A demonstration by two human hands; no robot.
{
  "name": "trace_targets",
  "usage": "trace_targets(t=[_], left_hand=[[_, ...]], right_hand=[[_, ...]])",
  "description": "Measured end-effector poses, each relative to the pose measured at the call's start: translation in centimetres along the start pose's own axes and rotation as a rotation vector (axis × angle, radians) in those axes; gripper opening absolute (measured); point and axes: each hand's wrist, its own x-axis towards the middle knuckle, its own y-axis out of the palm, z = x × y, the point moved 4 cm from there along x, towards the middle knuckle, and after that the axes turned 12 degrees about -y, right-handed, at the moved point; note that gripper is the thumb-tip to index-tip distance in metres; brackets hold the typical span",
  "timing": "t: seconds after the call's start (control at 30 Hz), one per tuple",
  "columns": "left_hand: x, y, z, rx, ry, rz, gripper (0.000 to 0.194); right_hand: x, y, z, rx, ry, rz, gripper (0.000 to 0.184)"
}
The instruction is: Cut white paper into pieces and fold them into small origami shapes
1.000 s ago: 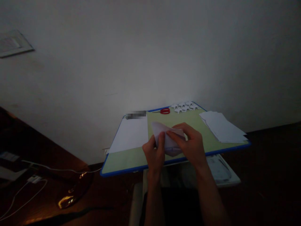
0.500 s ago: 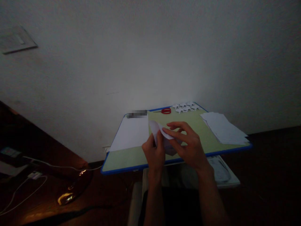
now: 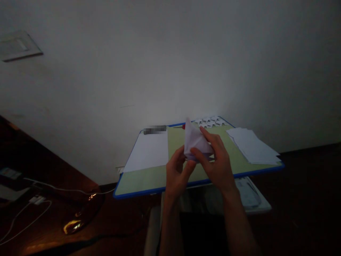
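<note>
A partly folded sheet of white paper [image 3: 196, 140] is held up above the near part of the small table, one corner pointing upward. My left hand [image 3: 178, 172] grips its lower left edge, thumb in front and fingers behind. On the right side, my right hand [image 3: 217, 161] pinches it, with the thumb across the lower front and the index finger along the sloping edge. The paper hides most of the red-handled scissors [image 3: 183, 126] lying behind it.
The green tabletop [image 3: 149, 181] has a blue rim. Small folded white paper pieces [image 3: 210, 122] stand in rows at the back. A paper stack [image 3: 253, 145] lies right; a white sheet [image 3: 149, 149] lies left below a blurred dark object [image 3: 155, 129]. A white cable [image 3: 71, 191] runs at left.
The paper has been turned and raised, so its pointed corner now stands up and covers the scissor handles. My right hand has closed from loosely spread fingers onto its right side.
</note>
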Motion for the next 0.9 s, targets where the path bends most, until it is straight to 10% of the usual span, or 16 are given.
trace_targets(t=[0.37, 0.9], left_hand=[[-0.2, 0.4, 0.3, -0.008, -0.013, -0.223, 0.03], [-0.6, -0.6, -0.4, 0.156, -0.004, -0.164, 0.043]], right_hand=[[-0.5, 0.4, -0.1, 0.217, 0.27, -0.091, 0.044], [-0.6, -0.3, -0.5, 0.446, 0.368, -0.155, 0.045]])
